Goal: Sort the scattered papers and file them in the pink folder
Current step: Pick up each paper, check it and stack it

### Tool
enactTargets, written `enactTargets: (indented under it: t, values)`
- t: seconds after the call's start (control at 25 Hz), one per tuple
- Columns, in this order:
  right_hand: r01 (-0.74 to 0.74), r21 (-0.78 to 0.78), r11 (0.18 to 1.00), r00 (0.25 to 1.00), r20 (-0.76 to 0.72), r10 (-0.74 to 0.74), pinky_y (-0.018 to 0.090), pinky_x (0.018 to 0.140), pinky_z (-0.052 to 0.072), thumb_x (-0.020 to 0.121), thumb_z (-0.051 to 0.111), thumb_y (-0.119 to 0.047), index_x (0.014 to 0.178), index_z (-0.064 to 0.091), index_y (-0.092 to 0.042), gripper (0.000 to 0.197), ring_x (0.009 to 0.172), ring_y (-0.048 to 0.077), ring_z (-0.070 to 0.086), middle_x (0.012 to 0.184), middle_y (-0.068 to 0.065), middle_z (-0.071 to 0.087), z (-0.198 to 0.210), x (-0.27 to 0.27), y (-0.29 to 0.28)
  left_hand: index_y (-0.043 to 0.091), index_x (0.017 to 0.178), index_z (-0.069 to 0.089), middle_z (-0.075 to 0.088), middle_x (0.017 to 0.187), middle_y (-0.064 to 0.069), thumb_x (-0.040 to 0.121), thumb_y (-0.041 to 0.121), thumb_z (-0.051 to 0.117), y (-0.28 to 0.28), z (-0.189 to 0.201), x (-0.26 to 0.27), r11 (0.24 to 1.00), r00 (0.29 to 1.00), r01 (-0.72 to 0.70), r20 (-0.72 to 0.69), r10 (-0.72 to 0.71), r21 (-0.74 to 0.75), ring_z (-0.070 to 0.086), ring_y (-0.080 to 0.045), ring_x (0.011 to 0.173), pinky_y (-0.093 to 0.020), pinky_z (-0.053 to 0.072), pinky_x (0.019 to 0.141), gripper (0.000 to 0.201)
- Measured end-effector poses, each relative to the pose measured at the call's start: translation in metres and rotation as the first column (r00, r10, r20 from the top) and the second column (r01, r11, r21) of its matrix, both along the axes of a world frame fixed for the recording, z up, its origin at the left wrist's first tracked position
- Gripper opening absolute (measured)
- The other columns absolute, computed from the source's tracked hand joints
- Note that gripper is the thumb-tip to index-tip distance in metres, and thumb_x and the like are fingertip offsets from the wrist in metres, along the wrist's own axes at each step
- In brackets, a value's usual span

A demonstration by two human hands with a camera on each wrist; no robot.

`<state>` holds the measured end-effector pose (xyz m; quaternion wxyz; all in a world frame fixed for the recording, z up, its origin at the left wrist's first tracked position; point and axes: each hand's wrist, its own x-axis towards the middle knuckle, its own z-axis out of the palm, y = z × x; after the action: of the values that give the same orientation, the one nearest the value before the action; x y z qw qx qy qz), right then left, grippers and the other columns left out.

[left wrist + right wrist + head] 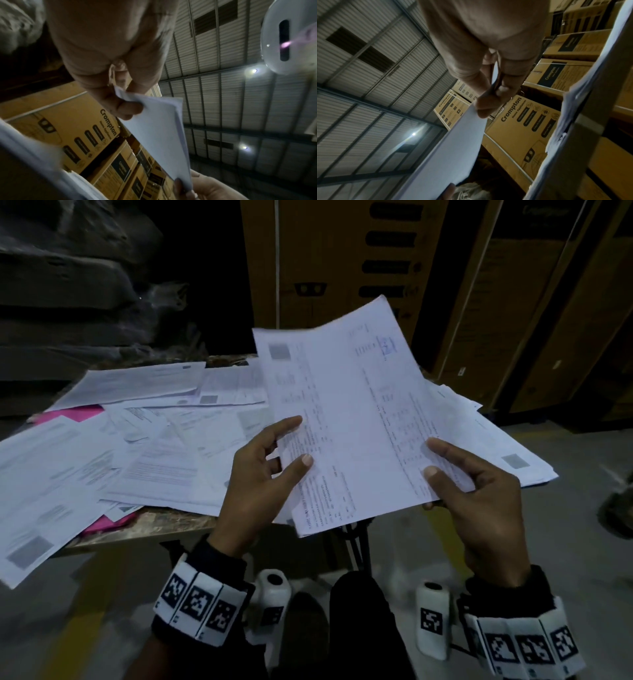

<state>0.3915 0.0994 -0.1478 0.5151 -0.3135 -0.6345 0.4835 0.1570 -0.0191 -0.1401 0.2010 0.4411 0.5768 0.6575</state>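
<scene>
Table (144,527) is buried under loose papers (68,460), overlapping every which way, some hanging off the near-left edge. Pink folder (70,413) sits beneath them, only slivers showing at far left & again near the front edge, so it's w/in reach but pinned. Cartons (520,129) stacked behind. Held above the table's right side is a small sheaf (346,419), a few printed sheets, tilted up & away. Left hand (263,484) has its lower-left edge: thumb on top, index laid along the page, other fingers curled under. Right hand (479,498) pinches the lower-right corner, thumb over, fingers beneath. Both closed on paper, neither hard. Judging by looks: sheets are v. light, floppy, far edge already bowing; slick vs each other so they'd fan or slip if held by one corner. Best taken at two points along one edge, or flat under the middle. Creases easily. Folder prob stiffer; needs papers lifted off it first.
</scene>
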Motion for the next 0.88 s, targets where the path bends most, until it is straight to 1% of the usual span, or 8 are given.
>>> enactTargets:
  t: [0.16,0.28,0.4,0.48,0.56,0.6,0.72,0.88]
  values:
    - [0.128,0.031,0.991,0.992,0.016,-0.128,0.021,0.081,0.058,0.091,0.069,-0.007,0.116,0.072,-0.020,0.029,0.105,-0.002,0.065,0.119,-0.018,0.067,0.006,0.024,0.034,0.023,0.131,0.063,0.064,0.131,0.002,0.088,0.011,0.074,0.038,0.003,0.033,1.000,0.998,0.018,0.056,-0.018,0.005,0.067,-0.014,0.113,-0.032,0.058,0.090,0.046]
    - [0.184,0.001,0.983,0.983,0.015,-0.184,0.028,0.078,0.061,0.092,0.066,-0.004,0.116,0.072,-0.021,0.030,0.098,0.000,0.068,0.117,-0.016,0.067,0.003,0.042,0.065,0.028,0.137,0.057,0.055,0.139,0.013,0.091,0.030,0.072,0.070,-0.003,0.057,0.999,0.985,-0.029,-0.172,0.022,-0.039,0.053,-0.003,0.126,-0.036,0.049,0.103,0.048]
    - [0.242,-0.018,0.970,0.969,0.050,-0.241,0.032,0.091,0.057,0.093,0.064,-0.001,0.118,0.070,-0.019,0.031,0.104,0.003,0.065,0.117,-0.013,0.066,-0.003,0.058,0.097,0.037,0.145,0.044,0.041,0.150,0.017,0.088,0.059,0.056,0.099,-0.012,0.078,0.983,0.949,-0.053,-0.315,-0.005,-0.176,0.033,-0.007,0.141,-0.044,0.029,0.117,0.062]
    - [0.271,-0.061,0.961,0.962,0.041,-0.269,0.027,0.088,0.057,0.095,0.059,0.001,0.114,0.070,-0.019,0.030,0.107,0.008,0.064,0.118,-0.006,0.066,-0.011,0.070,0.118,0.038,0.149,0.035,0.034,0.155,0.015,0.087,0.067,0.043,0.116,-0.021,0.094,0.967,0.917,-0.074,-0.398,-0.031,-0.244,0.022,-0.009,0.145,-0.045,0.018,0.118,0.069]
    - [0.307,-0.088,0.948,0.952,0.049,-0.303,0.040,0.089,0.058,0.096,0.057,0.001,0.111,0.072,-0.020,0.030,0.112,0.022,0.064,0.120,-0.004,0.066,-0.019,0.077,0.134,0.036,0.153,0.028,0.028,0.159,0.012,0.092,0.070,0.031,0.129,-0.028,0.109,0.952,0.882,-0.098,-0.468,-0.052,-0.290,0.013,-0.006,0.147,-0.039,0.010,0.115,0.069]
    - [0.314,-0.102,0.944,0.949,0.059,-0.310,0.044,0.085,0.059,0.096,0.056,0.001,0.111,0.072,-0.021,0.030,0.111,0.025,0.065,0.121,-0.003,0.066,-0.022,0.081,0.139,0.036,0.154,0.025,0.024,0.161,0.011,0.096,0.069,0.025,0.134,-0.031,0.114,0.938,0.864,-0.122,-0.500,-0.060,-0.324,0.010,-0.005,0.147,-0.037,0.008,0.112,0.068]
    - [0.349,-0.125,0.929,0.933,0.142,-0.331,0.022,0.049,0.051,0.098,0.055,-0.001,0.115,0.071,-0.019,0.030,0.088,0.020,0.065,0.128,0.001,0.063,-0.029,0.092,0.149,0.036,0.157,0.017,0.012,0.166,0.008,0.094,0.072,0.004,0.143,-0.039,0.122,0.886,0.806,-0.202,-0.585,-0.091,-0.417,0.004,-0.012,0.151,-0.045,0.009,0.114,0.073]
    - [0.325,-0.093,0.941,0.918,0.270,-0.290,0.016,0.042,0.041,0.101,0.049,-0.005,0.116,0.071,-0.016,0.029,0.053,0.006,0.054,0.120,0.009,0.066,-0.030,0.098,0.156,0.038,0.157,0.015,0.006,0.167,0.012,0.079,0.072,-0.016,0.144,-0.044,0.122,0.838,0.702,-0.277,-0.695,-0.158,-0.470,0.003,-0.014,0.153,-0.045,0.011,0.114,0.091]
